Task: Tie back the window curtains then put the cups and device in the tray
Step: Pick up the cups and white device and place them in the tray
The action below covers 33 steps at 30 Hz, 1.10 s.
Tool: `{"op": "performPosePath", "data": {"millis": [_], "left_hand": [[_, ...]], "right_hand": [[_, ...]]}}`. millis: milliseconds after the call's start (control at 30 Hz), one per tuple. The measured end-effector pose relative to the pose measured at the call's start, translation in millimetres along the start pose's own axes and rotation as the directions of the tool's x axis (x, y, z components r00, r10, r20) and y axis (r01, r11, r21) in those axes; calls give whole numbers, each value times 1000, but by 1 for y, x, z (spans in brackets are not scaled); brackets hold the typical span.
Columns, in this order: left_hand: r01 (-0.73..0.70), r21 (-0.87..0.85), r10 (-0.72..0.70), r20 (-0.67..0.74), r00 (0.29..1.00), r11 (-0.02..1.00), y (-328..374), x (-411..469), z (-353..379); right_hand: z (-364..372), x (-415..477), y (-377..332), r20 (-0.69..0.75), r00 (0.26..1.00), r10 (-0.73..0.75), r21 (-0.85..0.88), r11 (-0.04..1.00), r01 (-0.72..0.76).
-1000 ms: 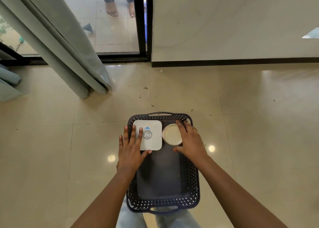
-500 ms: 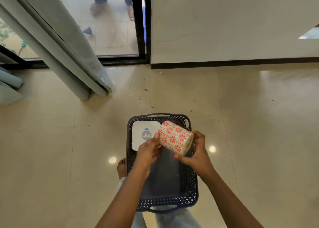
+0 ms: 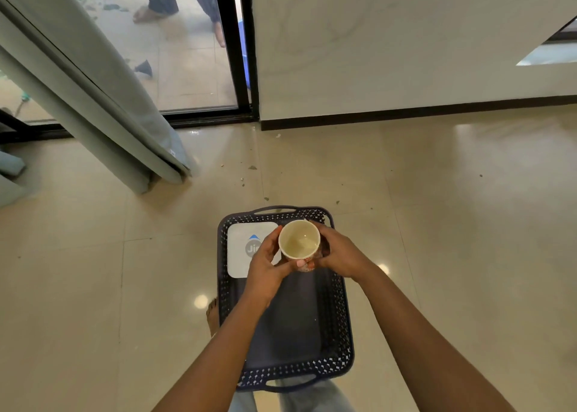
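I've got the cup (image 3: 299,240) mouth-up over the far right corner of the tray (image 3: 345,321), left hand (image 3: 265,266) and right hand (image 3: 340,251) both curled round its sides, I guess to keep it level for setting down. The device (image 3: 240,255) lies in the far left corner.

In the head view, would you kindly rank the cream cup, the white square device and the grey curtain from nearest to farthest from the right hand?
1. Cream cup with red pattern, gripped by the right hand, above the dark tray, far end.
2. White square device, just left, lying in the tray.
3. Grey curtain, far left, beyond the tray.
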<state>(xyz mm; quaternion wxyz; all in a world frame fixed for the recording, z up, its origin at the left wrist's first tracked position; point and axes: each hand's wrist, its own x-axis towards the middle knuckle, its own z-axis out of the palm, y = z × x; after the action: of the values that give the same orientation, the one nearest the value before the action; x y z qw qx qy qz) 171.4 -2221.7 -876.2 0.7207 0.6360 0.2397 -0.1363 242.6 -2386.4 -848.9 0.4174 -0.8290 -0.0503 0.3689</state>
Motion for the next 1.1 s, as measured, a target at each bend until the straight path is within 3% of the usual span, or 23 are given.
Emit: {"op": "performPosePath", "data": {"millis": [167,267,367,400,467,500,567,667,967,1100], "left_hand": [[-70,185,78,-34,996,980,-15,9,1],[-60,226,65,-13,998,972,-16,8,2],[-71,471,93,-25,995,879,-14,10,-12],[-66,640,125,-47,991,766,-15,11,-21],[-49,940,207,-23,978,339,-22,15,-44],[-37,985,193,4,981,169,-27,16,-54],[-50,998,167,45,985,27,-39,20,-69],[-70,997,189,73,979,-22,-49,23,-73],[-102,995,286,95,953,10,-55,20,-79],[-142,990,214,140,967,-9,-52,22,-83]], "right_hand": [[6,21,11,66,998,-3,-194,981,16],[17,19,23,-30,999,14,-208,978,-20],[25,8,27,-120,993,-7,-259,966,-25],[29,5,26,-151,988,-12,-284,958,-32],[38,0,21,-219,976,-16,-327,943,-58],[43,0,18,-252,968,-11,-340,937,-78],[50,4,11,-311,951,4,-351,929,-118],[47,14,7,-326,944,-44,-385,919,-90],[41,24,1,-297,954,-37,-364,928,-77],[47,23,-6,-326,945,6,-393,909,-142]]}}
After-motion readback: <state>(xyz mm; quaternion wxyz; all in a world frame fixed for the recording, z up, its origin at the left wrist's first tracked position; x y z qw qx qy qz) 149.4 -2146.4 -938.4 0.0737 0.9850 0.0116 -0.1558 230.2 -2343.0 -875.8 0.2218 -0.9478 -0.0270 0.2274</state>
